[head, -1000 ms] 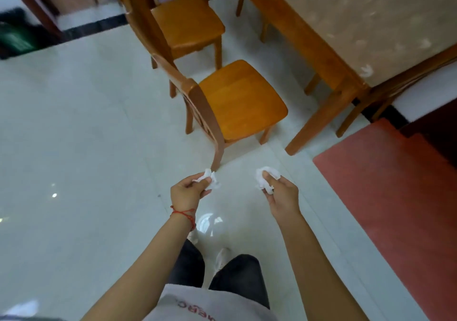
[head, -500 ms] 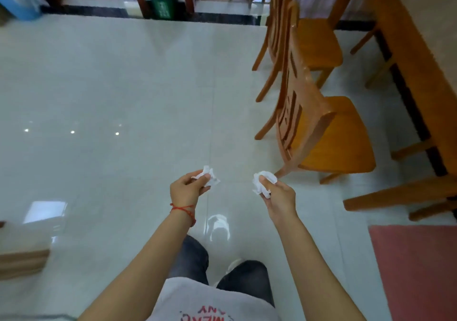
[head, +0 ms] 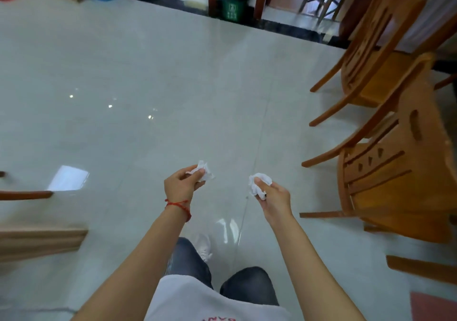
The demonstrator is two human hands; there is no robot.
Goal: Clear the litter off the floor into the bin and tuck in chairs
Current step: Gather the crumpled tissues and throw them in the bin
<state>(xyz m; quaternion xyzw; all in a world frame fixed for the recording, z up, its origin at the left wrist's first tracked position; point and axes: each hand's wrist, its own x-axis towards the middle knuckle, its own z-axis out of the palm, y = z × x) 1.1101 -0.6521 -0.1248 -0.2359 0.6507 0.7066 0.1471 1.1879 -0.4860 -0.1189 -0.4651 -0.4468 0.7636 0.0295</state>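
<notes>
Mid-floor: my left hand (head: 181,187) and right hand (head: 274,197) each pinch a crumpled tissue (head: 203,171).
Remaining: bin (head: 233,5) drop; chairs (head: 398,172) untucked.

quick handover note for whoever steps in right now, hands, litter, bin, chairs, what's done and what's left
Left hand: shut on a crumpled white tissue.
Right hand: shut on a second tissue wad.
Green bin: across the floor, straight ahead by the doorway posts, lined with a black bag.
Chairs: two wooden ones on the right, standing out on the floor.
Done: both pieces are picked up; no other litter shows on the visible tiles.
Left: walk to the bin, drop both wads in, then likely push the chairs in.
</notes>
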